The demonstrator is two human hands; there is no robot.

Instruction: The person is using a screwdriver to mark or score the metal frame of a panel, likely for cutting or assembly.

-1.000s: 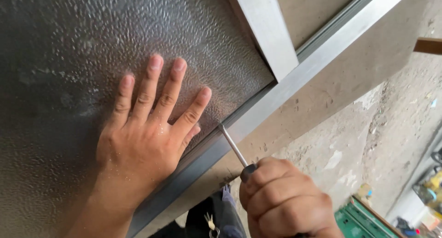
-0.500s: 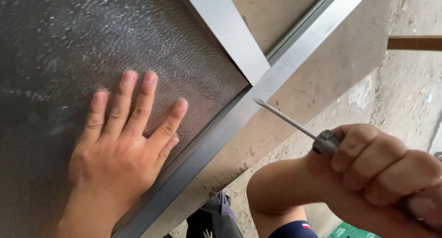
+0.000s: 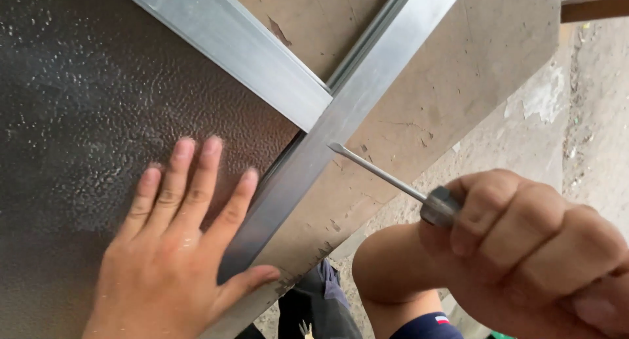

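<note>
My left hand (image 3: 177,247) lies flat, fingers spread, on a dark textured glass pane (image 3: 98,103) set in an aluminium frame (image 3: 327,129). Its thumb rests over the frame's long rail. My right hand (image 3: 531,247) is closed around the handle of a flat-blade screwdriver (image 3: 386,175). The blade tip points left and hovers just beside the rail, near where a cross bar (image 3: 229,44) meets it. The handle is hidden inside my fist.
The frame rests on a worn brown board (image 3: 458,70) that ends at a slanted edge on the right. Beyond it lies a rough concrete floor (image 3: 590,116) with a wooden bar (image 3: 593,8) at the top right. My dark trousers (image 3: 314,306) show below the board.
The screwdriver has come away from the frame's lower edge and swung up to the right, its tip now near the rail joint. My left hand stays flat on the glass.
</note>
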